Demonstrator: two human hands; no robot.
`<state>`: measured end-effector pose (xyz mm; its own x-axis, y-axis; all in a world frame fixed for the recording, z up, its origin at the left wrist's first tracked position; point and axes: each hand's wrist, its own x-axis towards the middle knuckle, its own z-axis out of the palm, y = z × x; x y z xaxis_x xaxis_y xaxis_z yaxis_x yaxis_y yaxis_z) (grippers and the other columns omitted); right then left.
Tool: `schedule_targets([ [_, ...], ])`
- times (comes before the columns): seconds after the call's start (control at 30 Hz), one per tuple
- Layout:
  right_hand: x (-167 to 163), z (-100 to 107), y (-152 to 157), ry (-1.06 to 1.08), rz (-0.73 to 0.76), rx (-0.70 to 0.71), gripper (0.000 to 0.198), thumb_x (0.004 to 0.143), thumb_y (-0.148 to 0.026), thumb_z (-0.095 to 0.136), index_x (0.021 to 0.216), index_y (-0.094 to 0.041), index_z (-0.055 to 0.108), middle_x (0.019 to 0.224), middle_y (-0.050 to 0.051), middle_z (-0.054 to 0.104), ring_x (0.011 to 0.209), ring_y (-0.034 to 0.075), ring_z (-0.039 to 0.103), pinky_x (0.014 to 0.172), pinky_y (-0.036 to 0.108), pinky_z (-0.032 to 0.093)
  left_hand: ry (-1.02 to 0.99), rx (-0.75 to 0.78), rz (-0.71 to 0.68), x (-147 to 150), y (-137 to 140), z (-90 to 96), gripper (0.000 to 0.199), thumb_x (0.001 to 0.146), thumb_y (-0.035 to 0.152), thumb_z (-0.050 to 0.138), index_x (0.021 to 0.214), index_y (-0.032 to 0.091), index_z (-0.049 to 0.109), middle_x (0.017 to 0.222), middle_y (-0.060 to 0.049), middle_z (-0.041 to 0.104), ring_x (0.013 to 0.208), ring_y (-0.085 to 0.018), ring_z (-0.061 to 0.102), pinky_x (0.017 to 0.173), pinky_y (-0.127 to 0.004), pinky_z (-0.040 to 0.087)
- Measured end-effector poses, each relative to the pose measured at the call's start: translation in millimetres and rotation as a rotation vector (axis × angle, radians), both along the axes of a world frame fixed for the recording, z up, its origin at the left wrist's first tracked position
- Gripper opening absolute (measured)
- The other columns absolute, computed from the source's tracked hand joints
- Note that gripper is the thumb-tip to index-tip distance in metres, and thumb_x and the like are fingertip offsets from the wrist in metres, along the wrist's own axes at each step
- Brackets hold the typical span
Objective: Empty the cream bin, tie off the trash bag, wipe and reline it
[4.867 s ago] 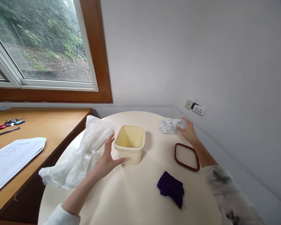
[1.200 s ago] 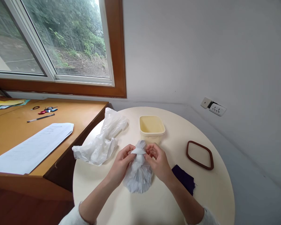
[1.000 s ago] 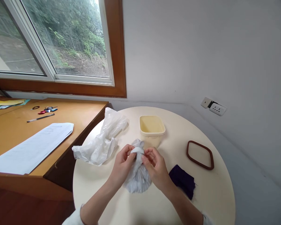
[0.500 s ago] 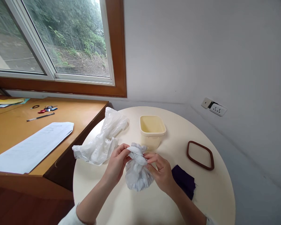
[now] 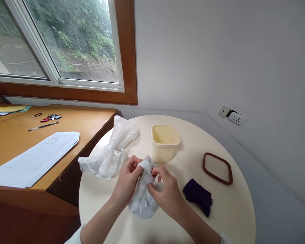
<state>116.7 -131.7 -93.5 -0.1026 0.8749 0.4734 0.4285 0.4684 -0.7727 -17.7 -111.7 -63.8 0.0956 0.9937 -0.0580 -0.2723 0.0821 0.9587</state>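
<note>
A small grey-white plastic bag (image 5: 142,203) sits bunched on the round cream table (image 5: 228,213), gripped at its twisted neck by both hands. My left hand (image 5: 127,181) pinches the neck from the left. My right hand (image 5: 165,193) holds it from the right, fingers curled around the twist. Just behind the hands stands an open cream plastic tub (image 5: 165,142). A larger clear plastic bag (image 5: 112,152) lies crumpled to the left of the tub.
A brown-rimmed lid (image 5: 217,168) lies flat at the table's right, with a dark purple cloth (image 5: 197,196) in front of it. A wooden desk (image 5: 88,122) adjoins on the left, carrying papers (image 5: 33,159), a pen (image 5: 43,126) and keys (image 5: 49,117). A wall socket (image 5: 234,117) is at the right.
Both hands have worked the small bag's neck, twisting it tighter. The bag has shifted slightly left and nearer to me, and my right hand now covers more of it.
</note>
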Motion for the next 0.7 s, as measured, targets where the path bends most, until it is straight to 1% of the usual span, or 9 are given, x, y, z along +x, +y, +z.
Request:
schedule_targets([
  [0.1, 6, -1, 6, 0.076, 0.028, -0.092, 0.015, 0.067, -0.008, 0.050, 0.075, -0.020, 0.051, 0.071, -0.001, 0.055, 0.066, 0.013, 0.049, 0.064, 0.025, 0.041, 0.058, 0.021, -0.050, -8, 1, 4.8, 0.017, 0.072, 0.018, 0.057, 0.065, 0.019, 0.041, 0.058, 0.005, 0.049, 0.059, -0.010, 0.043, 0.056, -0.021, 0.033],
  [0.2, 13, -1, 12, 0.316, 0.104, -0.299, 0.005, 0.072, -0.016, 0.052, 0.069, -0.020, 0.051, 0.068, -0.001, 0.055, 0.065, 0.013, 0.050, 0.062, 0.025, 0.041, 0.055, 0.007, -0.253, -17, 3, 9.7, 0.009, 0.071, 0.014, 0.049, 0.069, 0.020, 0.043, 0.048, 0.005, 0.049, 0.056, -0.012, 0.043, 0.059, -0.024, 0.034],
  [0.23, 14, -1, 13, 0.410, 0.137, -0.361, 0.006, 0.073, -0.019, 0.053, 0.067, -0.019, 0.051, 0.068, 0.000, 0.056, 0.065, 0.013, 0.050, 0.061, 0.024, 0.040, 0.056, -0.006, -0.323, -19, 4, 11.3, 0.008, 0.071, 0.013, 0.047, 0.073, 0.020, 0.045, 0.044, 0.005, 0.047, 0.055, -0.013, 0.043, 0.060, -0.025, 0.035],
  [0.3, 15, -1, 15, 0.575, 0.204, -0.434, 0.011, 0.071, -0.023, 0.058, 0.064, -0.019, 0.050, 0.069, 0.000, 0.056, 0.065, 0.013, 0.050, 0.059, 0.024, 0.040, 0.117, -0.015, -0.407, -22, 7, 14.0, 0.017, 0.072, 0.013, 0.045, 0.085, 0.020, 0.050, 0.041, 0.006, 0.044, 0.054, -0.014, 0.044, 0.062, -0.028, 0.037],
  [0.37, 17, -2, 16, 0.678, 0.267, -0.448, 0.016, 0.068, -0.023, 0.062, 0.061, -0.019, 0.049, 0.070, 0.000, 0.055, 0.066, 0.013, 0.049, 0.060, 0.024, 0.040, 0.244, 0.030, -0.416, -24, 10, 15.6, 0.022, 0.075, 0.015, 0.045, 0.095, 0.020, 0.053, 0.046, 0.005, 0.046, 0.056, -0.014, 0.045, 0.061, -0.027, 0.037],
  [0.4, 18, -2, 16, 0.704, 0.304, -0.448, 0.018, 0.068, -0.023, 0.063, 0.059, -0.019, 0.048, 0.070, 0.000, 0.054, 0.066, 0.013, 0.048, 0.060, 0.024, 0.040, 0.310, 0.070, -0.417, -24, 11, 16.0, 0.021, 0.077, 0.018, 0.045, 0.095, 0.019, 0.055, 0.051, 0.003, 0.049, 0.057, -0.014, 0.046, 0.060, -0.027, 0.036],
  [0.53, 25, -1, 17, 0.696, 0.475, -0.472, 0.020, 0.067, -0.023, 0.066, 0.058, -0.018, 0.049, 0.074, 0.000, 0.051, 0.070, 0.014, 0.048, 0.065, 0.026, 0.039, 0.447, 0.187, -0.402, -25, 14, 15.9, 0.013, 0.080, 0.024, 0.048, 0.077, 0.018, 0.059, 0.074, -0.002, 0.054, 0.067, -0.014, 0.046, 0.061, -0.025, 0.036],
  [0.6, 29, 1, 19, 0.680, 0.504, -0.471, 0.021, 0.067, -0.024, 0.067, 0.057, -0.018, 0.049, 0.078, 0.001, 0.051, 0.073, 0.014, 0.048, 0.068, 0.027, 0.039, 0.425, 0.189, -0.380, -26, 15, 15.6, 0.014, 0.080, 0.025, 0.050, 0.072, 0.018, 0.059, 0.081, -0.003, 0.055, 0.072, -0.015, 0.047, 0.064, -0.026, 0.037],
  [0.7, 35, 1, 22, 0.690, 0.489, -0.506, 0.023, 0.067, -0.027, 0.067, 0.057, -0.018, 0.047, 0.081, 0.001, 0.051, 0.075, 0.014, 0.048, 0.067, 0.026, 0.039, 0.253, 0.107, -0.434, -27, 15, 14.5, 0.016, 0.080, 0.025, 0.050, 0.071, 0.017, 0.060, 0.081, -0.005, 0.057, 0.077, -0.017, 0.049, 0.070, -0.028, 0.037],
])
